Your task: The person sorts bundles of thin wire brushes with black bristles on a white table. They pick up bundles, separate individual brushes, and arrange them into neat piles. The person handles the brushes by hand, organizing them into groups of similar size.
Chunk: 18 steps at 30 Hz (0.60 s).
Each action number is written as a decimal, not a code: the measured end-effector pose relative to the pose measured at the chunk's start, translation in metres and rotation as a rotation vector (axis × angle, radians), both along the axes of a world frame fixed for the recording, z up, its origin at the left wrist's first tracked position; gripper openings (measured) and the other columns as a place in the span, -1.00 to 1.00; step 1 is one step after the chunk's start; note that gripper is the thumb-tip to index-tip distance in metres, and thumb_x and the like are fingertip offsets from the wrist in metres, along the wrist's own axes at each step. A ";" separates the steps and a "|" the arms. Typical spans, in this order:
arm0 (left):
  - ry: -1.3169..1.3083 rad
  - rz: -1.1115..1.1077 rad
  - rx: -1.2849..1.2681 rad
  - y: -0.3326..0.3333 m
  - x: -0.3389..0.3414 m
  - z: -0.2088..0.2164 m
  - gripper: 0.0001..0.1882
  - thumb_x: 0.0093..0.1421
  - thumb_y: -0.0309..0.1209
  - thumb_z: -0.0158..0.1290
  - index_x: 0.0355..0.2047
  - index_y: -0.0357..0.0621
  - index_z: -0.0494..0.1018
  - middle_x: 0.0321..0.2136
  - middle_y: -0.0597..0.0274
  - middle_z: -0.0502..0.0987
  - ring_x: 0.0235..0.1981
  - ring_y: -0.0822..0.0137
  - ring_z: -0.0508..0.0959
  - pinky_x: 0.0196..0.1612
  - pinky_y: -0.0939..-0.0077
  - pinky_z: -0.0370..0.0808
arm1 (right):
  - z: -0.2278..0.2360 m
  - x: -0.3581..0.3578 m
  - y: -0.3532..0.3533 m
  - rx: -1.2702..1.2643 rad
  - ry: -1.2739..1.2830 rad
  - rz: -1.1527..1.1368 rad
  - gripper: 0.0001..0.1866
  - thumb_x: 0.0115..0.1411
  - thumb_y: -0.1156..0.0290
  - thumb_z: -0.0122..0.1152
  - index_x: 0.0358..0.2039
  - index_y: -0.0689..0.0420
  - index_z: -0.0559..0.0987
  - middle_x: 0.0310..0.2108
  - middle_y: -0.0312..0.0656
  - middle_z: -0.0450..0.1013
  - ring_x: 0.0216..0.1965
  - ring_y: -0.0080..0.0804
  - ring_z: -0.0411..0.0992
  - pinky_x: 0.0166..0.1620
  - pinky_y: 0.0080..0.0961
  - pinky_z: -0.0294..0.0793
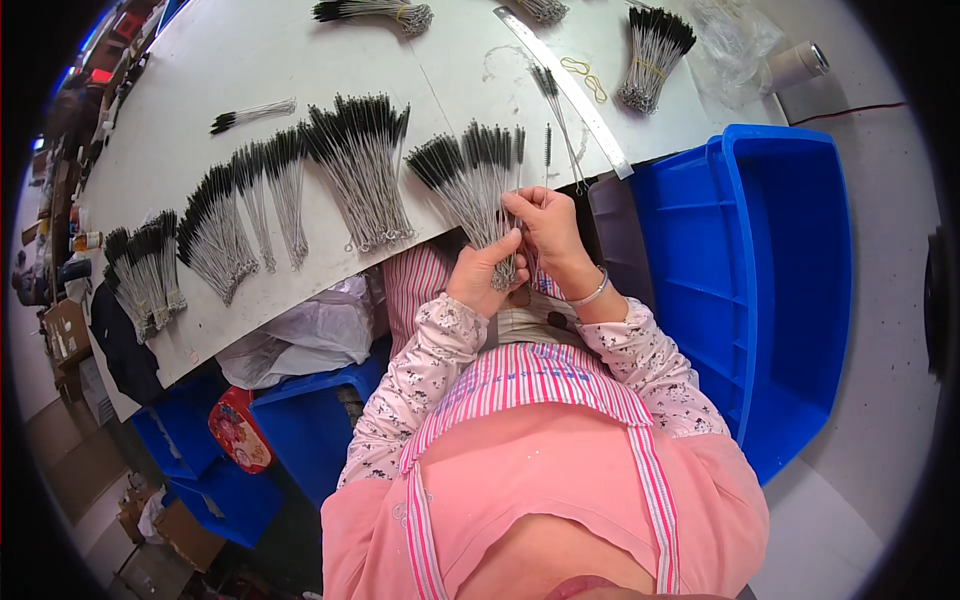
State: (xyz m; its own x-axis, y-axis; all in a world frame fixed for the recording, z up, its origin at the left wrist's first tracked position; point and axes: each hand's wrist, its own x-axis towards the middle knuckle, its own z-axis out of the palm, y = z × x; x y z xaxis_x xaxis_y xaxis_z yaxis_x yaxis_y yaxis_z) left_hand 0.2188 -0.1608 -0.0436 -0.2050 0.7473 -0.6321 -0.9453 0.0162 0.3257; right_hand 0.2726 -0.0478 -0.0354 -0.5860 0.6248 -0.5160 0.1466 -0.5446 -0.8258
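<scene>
- Partly hidden, the looped wire ends of a fanned bunch of brushes (478,190) vanish inside the worker's grip at the table's (200,80) near edge; the black bristle tips stay in plain sight above.
- Left hand (482,278) is wrapped from below around the bunch's lower stems, fingers curled tight on the wires.
- Right hand (546,222) pinches the same stems from the side, fingertips together on them; how many wires it grips cannot be made out.
- Both hands meet over the lap, against a pink striped apron (530,400).
- More brush bundles (360,170) lie fanned in a row across the table, a metal ruler (570,90) beyond.
- Beside the right forearm stands a blue plastic crate (760,290), its contents out of view.
</scene>
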 end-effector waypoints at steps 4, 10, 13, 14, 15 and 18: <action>0.024 0.021 0.002 -0.001 0.002 -0.001 -0.84 0.15 -0.39 0.07 -0.27 -0.12 0.40 -0.49 0.32 0.47 -0.51 0.42 0.49 -0.47 0.53 0.50 | -0.006 0.000 0.004 -0.038 -0.018 -0.006 -0.80 0.11 0.36 0.11 -0.47 0.27 0.52 -0.75 -0.41 0.28 -0.81 -0.74 0.08 -0.73 -0.75 0.01; 0.030 0.081 -0.033 0.006 0.004 0.011 -0.82 0.18 -0.34 0.02 -0.25 -0.13 0.39 -0.48 0.29 0.48 -0.50 0.39 0.51 -0.45 0.48 0.54 | -0.004 0.001 0.010 -0.090 0.032 -0.008 -0.78 0.15 0.34 0.05 -0.42 0.27 0.51 -0.80 -0.46 0.20 -0.84 -0.77 0.01 -0.77 -0.75 -0.04; 0.130 0.098 -0.038 0.009 0.006 0.011 -0.83 0.17 -0.37 -0.01 -0.25 -0.14 0.40 -0.47 0.27 0.49 -0.49 0.38 0.52 -0.43 0.46 0.55 | 0.004 0.001 0.005 -0.065 -0.004 -0.022 -0.80 0.13 0.35 0.07 -0.46 0.24 0.51 -0.77 -0.42 0.26 -0.84 -0.76 0.06 -0.78 -0.75 0.00; 0.167 0.105 -0.043 0.010 0.007 0.010 -0.83 0.17 -0.38 -0.01 -0.25 -0.15 0.40 -0.47 0.27 0.49 -0.49 0.37 0.52 -0.43 0.46 0.55 | 0.005 0.001 0.004 -0.036 -0.019 -0.005 -0.81 0.11 0.37 0.08 -0.49 0.24 0.51 -0.76 -0.40 0.29 -0.83 -0.75 0.10 -0.77 -0.75 0.02; 0.157 0.114 -0.054 0.011 0.007 0.009 -0.84 0.17 -0.38 -0.01 -0.26 -0.15 0.40 -0.47 0.26 0.49 -0.49 0.37 0.52 -0.43 0.45 0.54 | 0.006 0.001 0.003 -0.006 -0.034 0.012 -0.82 0.09 0.38 0.08 -0.52 0.24 0.50 -0.75 -0.37 0.32 -0.83 -0.74 0.14 -0.77 -0.74 0.04; 0.121 0.134 -0.087 0.011 0.007 0.007 -0.84 0.17 -0.38 -0.02 -0.27 -0.16 0.41 -0.48 0.27 0.50 -0.50 0.37 0.52 -0.45 0.45 0.53 | 0.003 -0.002 0.001 0.105 -0.031 0.021 -0.81 0.09 0.38 0.10 -0.55 0.24 0.48 -0.73 -0.34 0.34 -0.82 -0.71 0.20 -0.77 -0.72 0.13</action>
State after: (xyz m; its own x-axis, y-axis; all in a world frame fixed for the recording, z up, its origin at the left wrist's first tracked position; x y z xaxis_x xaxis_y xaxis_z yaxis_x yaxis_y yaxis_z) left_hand 0.2259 -0.1497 -0.0367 -0.3778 0.6516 -0.6579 -0.8948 -0.0744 0.4402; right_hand 0.2710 -0.0469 -0.0322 -0.5844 0.6641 -0.4664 0.1834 -0.4518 -0.8731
